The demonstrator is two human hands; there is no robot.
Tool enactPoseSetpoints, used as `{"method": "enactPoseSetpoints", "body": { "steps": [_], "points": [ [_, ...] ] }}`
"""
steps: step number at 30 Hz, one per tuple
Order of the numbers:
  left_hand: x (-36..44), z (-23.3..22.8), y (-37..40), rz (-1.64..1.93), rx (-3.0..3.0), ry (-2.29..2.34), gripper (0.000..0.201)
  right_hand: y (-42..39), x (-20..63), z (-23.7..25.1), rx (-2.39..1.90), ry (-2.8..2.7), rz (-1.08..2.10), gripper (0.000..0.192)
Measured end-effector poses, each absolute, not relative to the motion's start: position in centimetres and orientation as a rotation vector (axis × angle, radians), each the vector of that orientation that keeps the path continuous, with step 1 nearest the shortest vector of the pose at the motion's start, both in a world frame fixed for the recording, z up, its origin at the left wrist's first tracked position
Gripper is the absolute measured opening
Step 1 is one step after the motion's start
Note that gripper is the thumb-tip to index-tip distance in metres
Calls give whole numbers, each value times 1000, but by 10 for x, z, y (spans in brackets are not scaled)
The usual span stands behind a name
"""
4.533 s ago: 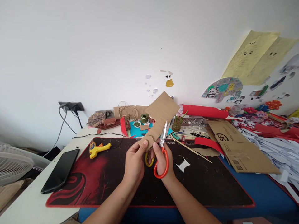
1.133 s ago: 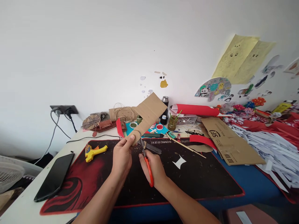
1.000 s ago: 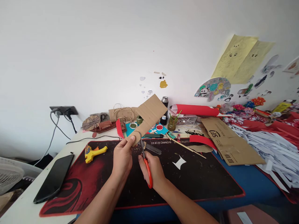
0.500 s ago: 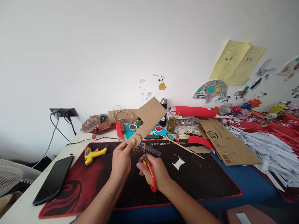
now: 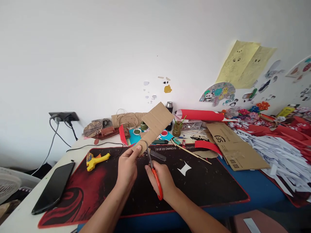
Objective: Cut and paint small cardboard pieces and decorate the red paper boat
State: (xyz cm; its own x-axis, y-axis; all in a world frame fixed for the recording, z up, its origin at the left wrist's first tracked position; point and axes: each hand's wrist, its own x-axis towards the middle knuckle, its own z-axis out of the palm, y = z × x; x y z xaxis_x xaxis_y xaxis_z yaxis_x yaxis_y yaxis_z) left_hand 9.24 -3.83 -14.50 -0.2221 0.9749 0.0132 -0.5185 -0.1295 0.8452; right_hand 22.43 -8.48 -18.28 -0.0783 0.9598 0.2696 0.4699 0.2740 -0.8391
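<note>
My left hand point(image 5: 128, 166) pinches the near end of a brown cardboard piece point(image 5: 159, 118), thumb on top, holding it up above the dark desk mat point(image 5: 194, 191). The cardboard has a wide far end and a narrower strip towards me. Wrapped around the red handle of a pair of scissors point(image 5: 156, 181), my right hand point(image 5: 164, 179) is closed, with the blades pointing away from me. The blades lie at the right edge of the cardboard's narrow strip, just beside my left thumb. A white paper scrap point(image 5: 184, 168) lies on the mat to the right.
On the left are a yellow glue gun point(image 5: 97, 160) and a black phone point(image 5: 53, 187). Behind the cardboard stand a jar with sticks point(image 5: 178, 129) and a red paper roll point(image 5: 199, 115). Flattened cardboard point(image 5: 239, 147) and heaped white paper strips point(image 5: 264, 155) lie at right.
The scissor handles have closed together; the yellow inner part no longer shows. The cardboard stays in my left hand, and the whole view has shifted slightly.
</note>
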Motion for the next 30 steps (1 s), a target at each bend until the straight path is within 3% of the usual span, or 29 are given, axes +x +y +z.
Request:
{"method": "enactPoseSetpoints", "body": {
  "steps": [12,21,30],
  "points": [
    [86,-158,-33,1569,762,903,37,-88,223,-191,-1337,-1689,766,36],
    [81,-155,-35,1548,811,898,36,-91,224,-192,-1278,-1592,1010,25],
    [72,-151,-41,1551,816,918,37,-93,223,-189,-1178,-1563,1131,30]
  ]
}}
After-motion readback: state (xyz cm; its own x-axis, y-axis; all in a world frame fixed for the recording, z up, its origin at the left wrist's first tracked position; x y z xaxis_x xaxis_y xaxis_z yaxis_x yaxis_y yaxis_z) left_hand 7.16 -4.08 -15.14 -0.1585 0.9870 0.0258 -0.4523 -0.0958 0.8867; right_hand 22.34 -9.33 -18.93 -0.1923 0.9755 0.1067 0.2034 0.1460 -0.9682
